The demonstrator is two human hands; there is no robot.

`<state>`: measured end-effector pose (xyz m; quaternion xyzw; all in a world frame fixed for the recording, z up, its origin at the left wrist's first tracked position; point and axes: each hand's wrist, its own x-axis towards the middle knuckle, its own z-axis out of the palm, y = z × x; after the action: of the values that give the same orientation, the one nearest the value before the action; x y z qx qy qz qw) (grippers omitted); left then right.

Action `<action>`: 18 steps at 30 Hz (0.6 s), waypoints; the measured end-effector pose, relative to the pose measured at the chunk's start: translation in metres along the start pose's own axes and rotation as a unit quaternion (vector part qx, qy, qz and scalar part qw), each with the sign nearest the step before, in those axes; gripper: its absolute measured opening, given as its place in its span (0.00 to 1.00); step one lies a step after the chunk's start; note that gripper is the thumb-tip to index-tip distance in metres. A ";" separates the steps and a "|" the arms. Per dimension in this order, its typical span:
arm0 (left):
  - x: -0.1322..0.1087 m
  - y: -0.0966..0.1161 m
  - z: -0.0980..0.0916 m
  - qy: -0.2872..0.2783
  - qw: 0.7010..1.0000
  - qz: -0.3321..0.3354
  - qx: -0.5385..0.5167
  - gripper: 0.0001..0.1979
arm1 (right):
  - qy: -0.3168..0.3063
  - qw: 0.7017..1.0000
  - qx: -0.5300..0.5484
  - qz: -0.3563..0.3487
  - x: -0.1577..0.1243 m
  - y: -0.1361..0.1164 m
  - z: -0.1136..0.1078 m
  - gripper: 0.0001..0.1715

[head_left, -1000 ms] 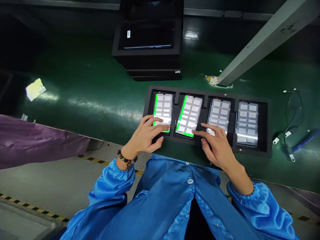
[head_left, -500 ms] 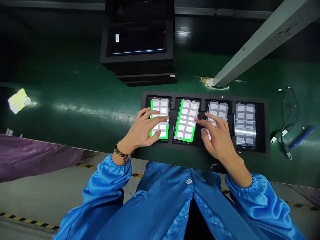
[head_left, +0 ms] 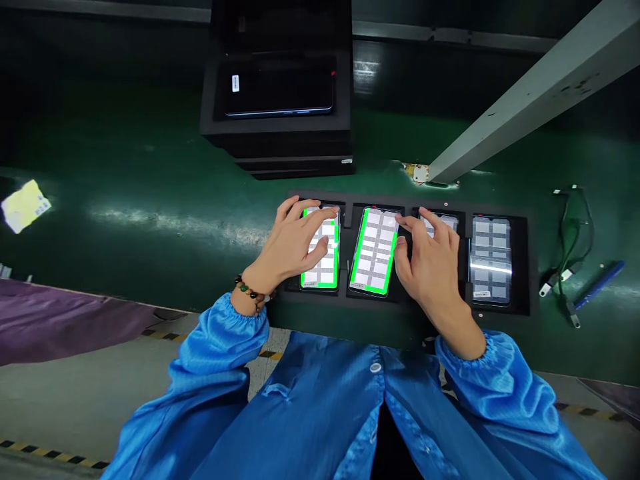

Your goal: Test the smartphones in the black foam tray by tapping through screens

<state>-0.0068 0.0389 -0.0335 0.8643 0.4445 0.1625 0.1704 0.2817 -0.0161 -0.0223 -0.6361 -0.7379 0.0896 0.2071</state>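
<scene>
A black foam tray [head_left: 521, 267] holds several phones in a row, screens up. Over the leftmost phone [head_left: 320, 275] my left hand [head_left: 295, 240] is spread, its index fingertip at the upper right edge of the lit screen. That screen shows a white grid with green along its edges. The second phone [head_left: 374, 250] lies slightly tilted with a similar green border. My right hand [head_left: 433, 260] has its fingers apart, the index fingertip at this phone's upper right edge. It covers most of the third phone [head_left: 443, 221]. The rightmost phone [head_left: 490, 263] shows a dimmer grid.
Behind the tray stands a stack of black foam trays [head_left: 280, 143] with a dark phone [head_left: 280, 90] on top. A grey metal post [head_left: 515, 100] rises at the back right. Cables [head_left: 565, 253] and a blue pen [head_left: 600, 283] lie right; a yellowish paper [head_left: 26, 205] lies left.
Both hands have moved up along the screens, toward the far end. Green has spread further down the right edge of the second phone and along the right edge of the first.
</scene>
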 end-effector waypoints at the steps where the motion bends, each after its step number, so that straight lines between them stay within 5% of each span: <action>1: 0.002 0.000 0.001 0.006 1.000 -0.004 0.002 0.24 | 0.005 1.000 -0.001 0.005 0.002 -0.001 0.001 0.21; 12: -0.023 -0.001 0.002 0.120 0.985 -0.098 0.076 0.18 | -0.051 0.995 0.064 -0.054 0.024 -0.037 0.025 0.22; 18: -0.024 0.004 0.001 0.136 0.979 -0.113 0.098 0.16 | -0.041 0.996 0.069 -0.031 0.016 -0.020 0.015 0.23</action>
<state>-0.0164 0.0169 -0.0359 0.7908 0.5721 0.2138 0.0399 0.2556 -0.0016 -0.0249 -0.5929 -0.7574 0.1596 0.2224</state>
